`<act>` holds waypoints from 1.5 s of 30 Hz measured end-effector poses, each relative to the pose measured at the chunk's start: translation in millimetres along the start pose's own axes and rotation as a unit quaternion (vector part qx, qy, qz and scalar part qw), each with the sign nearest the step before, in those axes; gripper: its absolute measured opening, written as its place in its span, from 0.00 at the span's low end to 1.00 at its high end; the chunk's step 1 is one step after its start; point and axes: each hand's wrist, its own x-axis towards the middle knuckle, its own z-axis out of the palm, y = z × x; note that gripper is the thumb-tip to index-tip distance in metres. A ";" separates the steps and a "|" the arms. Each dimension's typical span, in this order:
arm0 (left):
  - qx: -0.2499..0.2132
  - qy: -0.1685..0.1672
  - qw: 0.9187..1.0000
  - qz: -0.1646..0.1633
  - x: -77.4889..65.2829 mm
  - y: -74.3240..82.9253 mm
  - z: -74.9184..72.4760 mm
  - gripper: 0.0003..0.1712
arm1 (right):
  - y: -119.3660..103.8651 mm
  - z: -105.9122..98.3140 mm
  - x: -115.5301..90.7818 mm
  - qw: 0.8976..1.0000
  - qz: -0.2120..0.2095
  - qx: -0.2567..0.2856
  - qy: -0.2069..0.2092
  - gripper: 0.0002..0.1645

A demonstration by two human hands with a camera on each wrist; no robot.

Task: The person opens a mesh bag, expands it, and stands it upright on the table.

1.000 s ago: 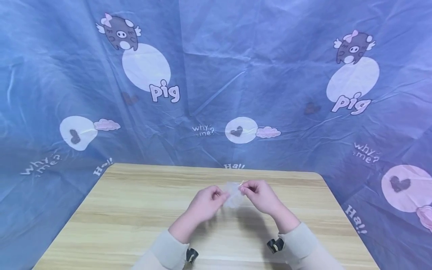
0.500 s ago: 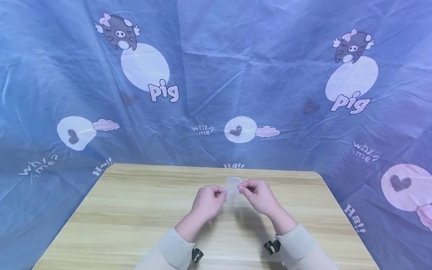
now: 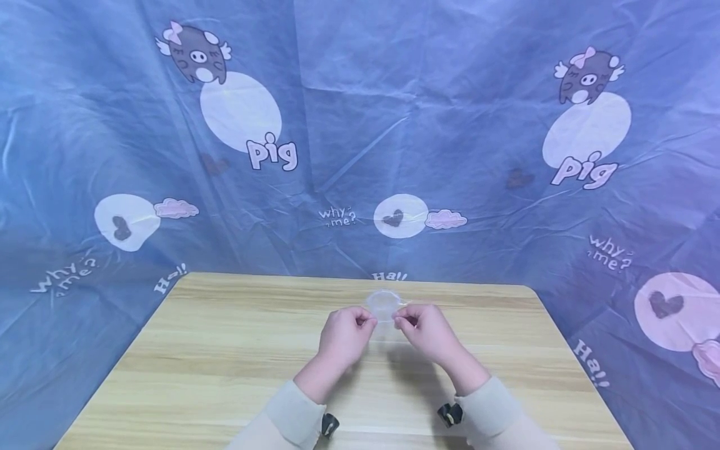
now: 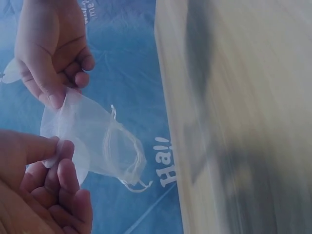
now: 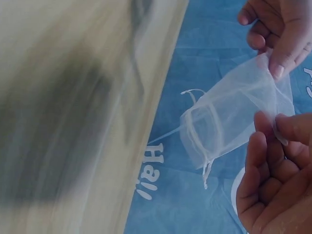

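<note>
A small sheer white mesh drawstring pouch (image 3: pixel 384 304) is stretched between both hands above the table. The left hand (image 3: pixel 344 335) pinches one corner of its edge between thumb and forefinger. The right hand (image 3: pixel 430 330) pinches the other corner the same way. Both wrist views show the pouch (image 4: pixel 87 124) spread fairly flat, its gathered drawstring end pointing away from the fingers. Thin white cord ends (image 5: pixel 206 176) stick out at the two sides of that end. Nothing shows inside the see-through mesh.
The wood-grain table (image 3: pixel 225 350) lies beneath the hands, and their shadows fall on it. A blue printed cloth (image 3: pixel 349 125) stands behind the table and along both sides. Black wrist-camera mounts (image 3: pixel 450 414) sit at the sleeve cuffs.
The pouch was bunched and blurred between the fingers; it now spreads out more, further from the person. The right hand has shifted slightly left, bringing the hands a little closer together.
</note>
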 end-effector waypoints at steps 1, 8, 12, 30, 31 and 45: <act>0.006 0.004 1.000 0.004 0.0 -0.7 0.6 0.03 | 0.0 1.9 -0.5 1.000 0.005 -0.006 0.006 0.04; 0.047 0.030 0.998 0.026 0.7 -5.3 3.0 0.05 | -1.1 14.3 -5.1 0.998 0.010 -0.042 0.046 0.05; 0.058 0.042 0.997 0.031 1.1 -6.5 3.8 0.10 | 0.6 18.3 -7.5 0.995 0.015 -0.066 0.075 0.09; 0.038 0.055 0.997 0.028 -2.2 -11.0 10.9 0.06 | 5.2 24.6 -8.6 0.986 -0.018 -0.085 0.145 0.17; 0.035 0.050 0.998 0.024 -2.1 -10.8 10.9 0.06 | 5.6 24.7 -8.5 0.985 -0.021 -0.085 0.148 0.17; 0.051 0.109 0.988 0.100 -0.9 -10.8 12.5 0.02 | 5.5 28.7 -8.6 0.973 -0.085 -0.080 0.200 0.10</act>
